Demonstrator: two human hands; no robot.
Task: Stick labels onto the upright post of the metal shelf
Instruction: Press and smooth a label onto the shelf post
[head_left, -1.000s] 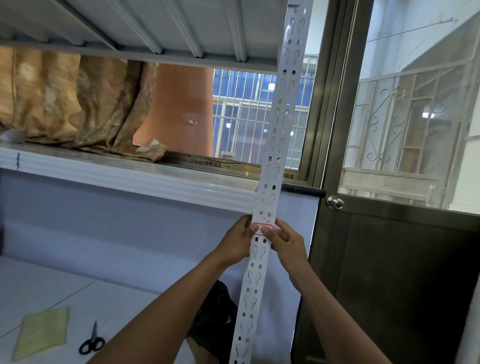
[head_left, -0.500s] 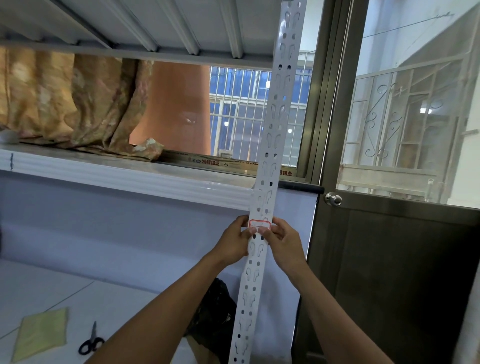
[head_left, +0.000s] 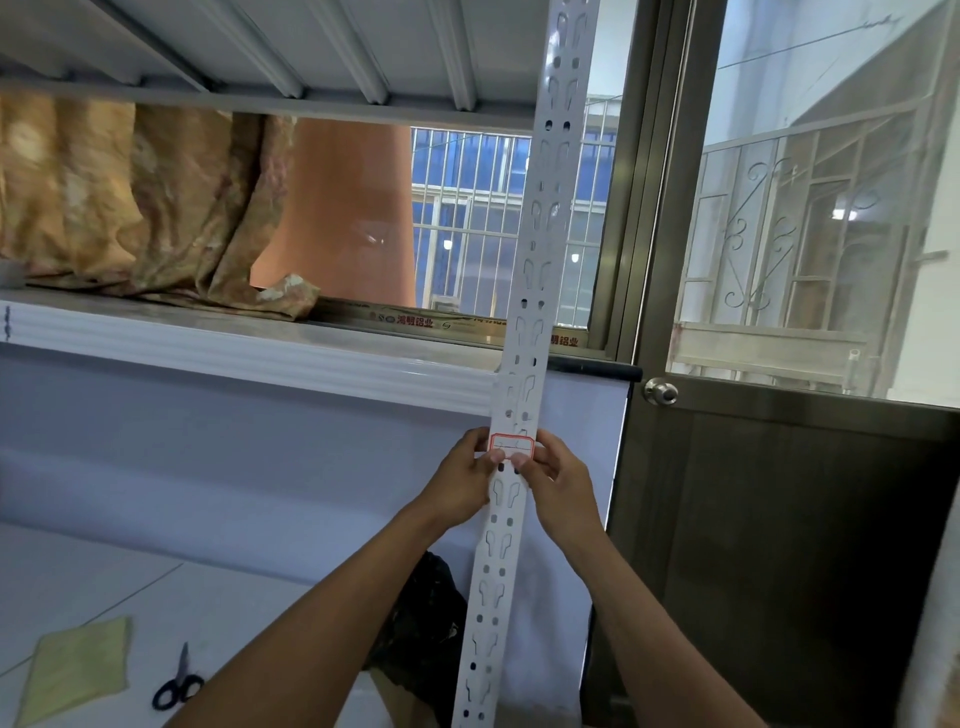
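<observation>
Both hands meet at a white perforated post that runs from the frame's top to its bottom, leaning slightly. A red-bordered label lies flat across the post's face, just above the thumbs. The left hand grips from the post's left side, its thumb pressed on the label's lower left corner and its fingers curled behind the post edge. The right hand grips from the right side, thumb pressed on the label's lower right corner, fingers wrapped toward the post's rear. Each grip is thus pressed together on label and post, not spread. Above the grips, the underside of a ribbed shelf joins the post. To the left of the grips and higher, a ledge carries a crumpled patterned cloth. Far below and left of the grips, scissors and a yellow sheet lie well apart from the post on a pale floor. Right of the grips stands a door with a round knob.
</observation>
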